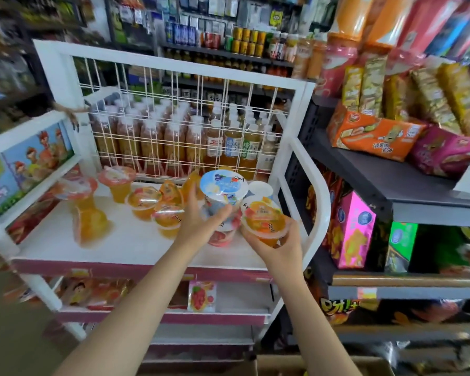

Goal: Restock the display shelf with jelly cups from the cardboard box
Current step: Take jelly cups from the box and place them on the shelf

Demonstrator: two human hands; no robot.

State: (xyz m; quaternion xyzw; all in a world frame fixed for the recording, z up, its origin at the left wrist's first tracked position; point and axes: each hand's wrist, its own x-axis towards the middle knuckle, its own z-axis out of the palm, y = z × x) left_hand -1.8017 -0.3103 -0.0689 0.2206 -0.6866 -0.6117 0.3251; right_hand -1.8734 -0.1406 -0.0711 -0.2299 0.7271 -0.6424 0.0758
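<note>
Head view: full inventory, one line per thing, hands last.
Shelf: one, white, centre.
Orange jelly cups: about eight, some stacked, on shelf left and centre.
Blue-lid cup: one, white, atop stack at shelf right.
Bottles: many, orange and yellow, behind wire grid.
Snack packs: many, orange and pink, dark rack right.
Box: one, cardboard, bottom edge.
Left hand: on the stack.
Right hand: holds orange cup.

The jelly cups [263, 222] look like clear glossy plastic with shiny printed film lids; the display shelf [136, 241] has a smooth white painted board and thin white wire grid; the cardboard box [282, 366] is matt brown; the bottles [174, 139] are glossy plastic
</note>
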